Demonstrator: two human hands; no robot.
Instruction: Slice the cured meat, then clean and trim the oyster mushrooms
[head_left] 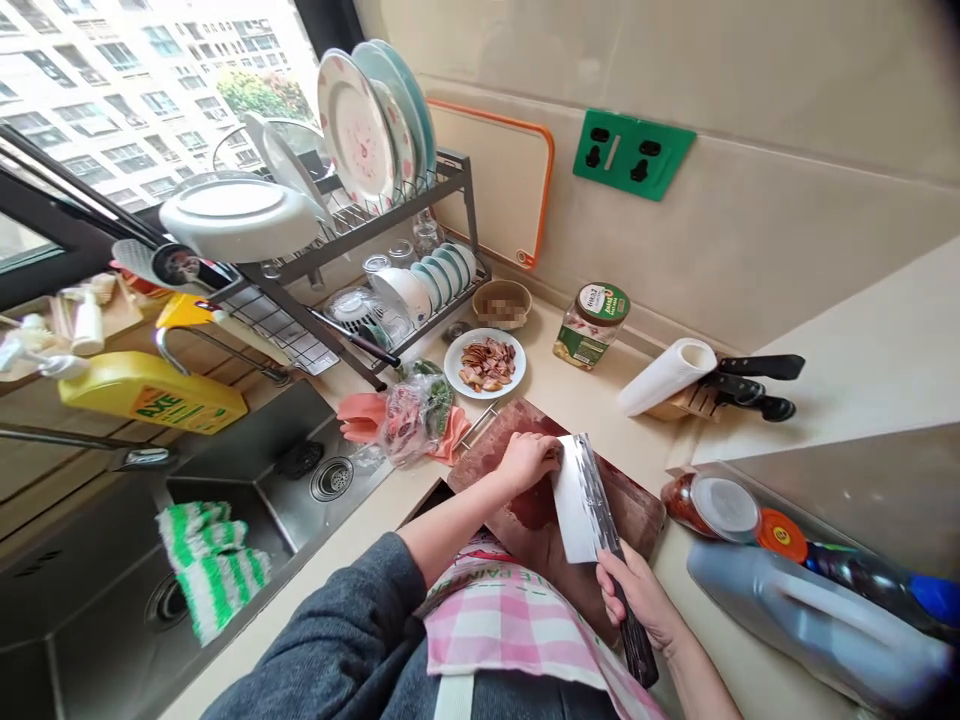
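Note:
My right hand (637, 598) is wrapped round the dark handle of a cleaver (582, 500). The broad blade stands over a brown cutting board (634, 500), its face bearing a dark hammered pattern along the spine. Against the blade's upper left side rests my left hand (531, 460), its fingers bent and closed. Whatever lies under those fingertips is hidden. A dark red wet patch (534, 503) marks the board below my left wrist. Beyond the board sits a white plate (451, 366) of sliced browned meat (489, 362).
Left is a steel sink (300, 515) with a striped cloth (214, 565). A dish rack (337, 240) stands behind, near a bowl (501, 290) and jar (592, 325). Pink gloves and plastic bags (412, 415) lie by the board; a knife block (686, 402) and bottles (817, 610) stand right.

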